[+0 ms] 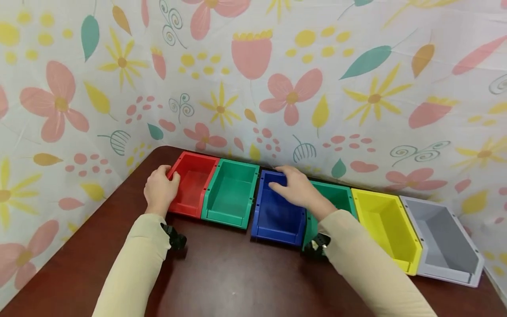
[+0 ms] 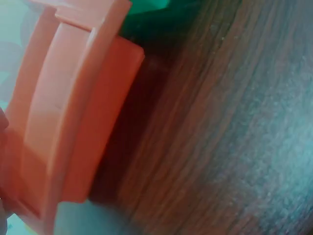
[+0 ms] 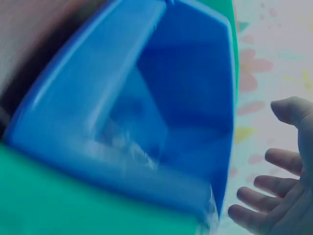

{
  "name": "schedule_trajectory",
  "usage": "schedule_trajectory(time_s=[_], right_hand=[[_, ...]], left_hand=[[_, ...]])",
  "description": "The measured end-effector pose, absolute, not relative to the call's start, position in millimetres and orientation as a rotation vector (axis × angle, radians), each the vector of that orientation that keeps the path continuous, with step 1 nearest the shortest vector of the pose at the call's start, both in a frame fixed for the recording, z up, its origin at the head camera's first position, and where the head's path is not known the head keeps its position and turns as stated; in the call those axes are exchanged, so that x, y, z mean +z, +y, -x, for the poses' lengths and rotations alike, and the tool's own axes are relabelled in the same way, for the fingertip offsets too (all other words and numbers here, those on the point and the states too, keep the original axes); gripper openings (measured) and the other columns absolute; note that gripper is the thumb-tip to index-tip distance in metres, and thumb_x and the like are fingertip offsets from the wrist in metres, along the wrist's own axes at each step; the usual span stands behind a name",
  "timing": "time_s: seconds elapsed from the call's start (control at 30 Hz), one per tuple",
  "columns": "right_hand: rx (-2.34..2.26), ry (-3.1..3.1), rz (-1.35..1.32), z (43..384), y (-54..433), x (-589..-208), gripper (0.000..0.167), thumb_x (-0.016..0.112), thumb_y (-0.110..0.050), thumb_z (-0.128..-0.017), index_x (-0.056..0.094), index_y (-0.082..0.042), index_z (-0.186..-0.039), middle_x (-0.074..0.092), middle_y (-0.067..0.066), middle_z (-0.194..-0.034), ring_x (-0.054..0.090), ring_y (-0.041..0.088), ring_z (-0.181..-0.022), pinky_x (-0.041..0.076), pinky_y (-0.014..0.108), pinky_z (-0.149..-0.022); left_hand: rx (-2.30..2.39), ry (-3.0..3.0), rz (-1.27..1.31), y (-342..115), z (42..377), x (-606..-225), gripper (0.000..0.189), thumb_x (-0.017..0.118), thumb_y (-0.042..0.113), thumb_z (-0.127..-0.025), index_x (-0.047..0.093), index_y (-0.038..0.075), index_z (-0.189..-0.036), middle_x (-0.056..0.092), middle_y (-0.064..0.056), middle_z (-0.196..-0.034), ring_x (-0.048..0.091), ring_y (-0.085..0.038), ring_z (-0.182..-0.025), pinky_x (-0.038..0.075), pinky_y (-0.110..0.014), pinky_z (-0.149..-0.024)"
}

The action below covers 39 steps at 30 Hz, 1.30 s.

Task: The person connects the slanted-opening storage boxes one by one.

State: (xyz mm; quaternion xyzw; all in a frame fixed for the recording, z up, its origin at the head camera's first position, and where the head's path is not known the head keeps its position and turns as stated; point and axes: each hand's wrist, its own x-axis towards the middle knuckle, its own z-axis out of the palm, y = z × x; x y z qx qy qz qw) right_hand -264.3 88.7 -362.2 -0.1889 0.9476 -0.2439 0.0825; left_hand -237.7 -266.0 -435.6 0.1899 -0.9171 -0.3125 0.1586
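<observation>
My left hand (image 1: 161, 188) is at the left wall of the red bin (image 1: 193, 182), its thumb over the inner side and its fingers along the outside. The red bin's front lip (image 2: 61, 98) fills the left of the left wrist view, with only fingertips showing at that frame's edge. Over the back right part of the blue bin (image 1: 279, 215) is my right hand (image 1: 299, 187), with thumb and fingers spread apart. In the right wrist view the right hand's fingers hold nothing, beside the blue bin (image 3: 190, 93).
A green bin (image 1: 231, 187) stands right of the red one, a narrow gap before the blue. Another green bin (image 1: 334, 193), partly hidden by my right arm, a yellow bin (image 1: 388, 224) and a grey bin (image 1: 443, 237) continue the row on the brown table (image 1: 233, 273). Flowered cloth (image 1: 253, 110) hangs behind.
</observation>
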Motion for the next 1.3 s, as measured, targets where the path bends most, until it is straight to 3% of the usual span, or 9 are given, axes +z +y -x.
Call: schedule_trajectory(time_s=[0.17,0.33,0.6,0.87,1.0,1.1,1.23,1.3], right_hand=[[-0.808,2.794,0.468,257,118,-354,0.067,0.052,-0.043,-0.094,0.029,-0.011,-0.148,0.034,0.016,-0.150,0.039,0.039,-0.133,0.040,0.055,-0.101],[-1.008,2.675,0.331,249,136,-348,0.073,0.050,-0.047,-0.094,0.018,-0.016,-0.152,0.024,0.015,-0.155,0.035,0.041,-0.135,0.040,0.055,-0.102],[-1.291,2.430,0.176,235,147,-341,0.071,0.050,-0.041,-0.096,0.016,-0.012,-0.152,0.016,0.022,-0.156,0.034,0.040,-0.136,0.041,0.052,-0.102],[-1.441,2.274,0.076,227,150,-338,0.073,0.051,-0.041,-0.095,0.012,-0.016,-0.153,0.013,0.019,-0.157,0.032,0.040,-0.137,0.043,0.051,-0.101],[-1.502,2.247,0.053,226,147,-339,0.071,0.051,-0.038,-0.096,0.014,-0.016,-0.152,0.014,0.019,-0.156,0.030,0.040,-0.138,0.042,0.052,-0.102],[-1.533,2.236,0.037,226,142,-342,0.069,0.051,-0.036,-0.096,0.016,-0.014,-0.152,0.019,0.018,-0.155,0.030,0.039,-0.139,0.042,0.051,-0.101],[-1.565,2.234,0.030,227,136,-347,0.066,0.050,-0.034,-0.097,0.019,-0.011,-0.150,0.026,0.018,-0.152,0.031,0.037,-0.138,0.043,0.050,-0.102],[-1.575,2.240,0.023,227,134,-350,0.065,0.050,-0.033,-0.097,0.021,-0.010,-0.150,0.026,0.018,-0.152,0.032,0.036,-0.137,0.043,0.049,-0.102]], left_hand=[[-0.803,-2.595,-0.279,-250,239,-427,0.044,0.053,0.029,-0.092,0.055,0.002,-0.127,0.050,-0.020,-0.134,0.046,-0.038,-0.120,0.041,-0.057,-0.098],[-0.931,-2.650,-0.050,-225,240,-418,0.043,0.052,0.030,-0.094,0.055,0.003,-0.128,0.047,-0.018,-0.139,0.043,-0.036,-0.127,0.039,-0.053,-0.103],[-1.262,-2.823,-0.061,-197,246,-417,0.059,0.051,0.031,-0.095,0.035,0.004,-0.145,0.037,-0.018,-0.147,0.037,-0.037,-0.133,0.038,-0.053,-0.105],[-1.360,-2.862,-0.094,-182,252,-420,0.062,0.049,0.022,-0.096,0.024,0.004,-0.149,0.036,-0.020,-0.148,0.043,-0.037,-0.128,0.045,-0.051,-0.098],[-1.386,-2.845,-0.095,-183,250,-420,0.059,0.046,0.021,-0.097,0.024,0.006,-0.150,0.038,-0.019,-0.148,0.049,-0.035,-0.119,0.049,-0.041,-0.081],[-1.394,-2.839,-0.090,-187,248,-421,0.059,0.046,0.021,-0.097,0.026,0.006,-0.150,0.047,-0.021,-0.139,0.057,-0.033,-0.092,0.045,-0.033,-0.065],[-1.398,-2.810,-0.094,-190,247,-423,0.058,0.047,0.021,-0.096,0.028,0.005,-0.149,0.061,-0.023,-0.114,0.048,-0.021,-0.053,0.041,-0.028,-0.056],[-1.404,-2.789,-0.106,-191,247,-425,0.058,0.048,0.021,-0.096,0.029,0.005,-0.148,0.063,-0.023,-0.096,0.041,-0.017,-0.045,0.041,-0.029,-0.056]])
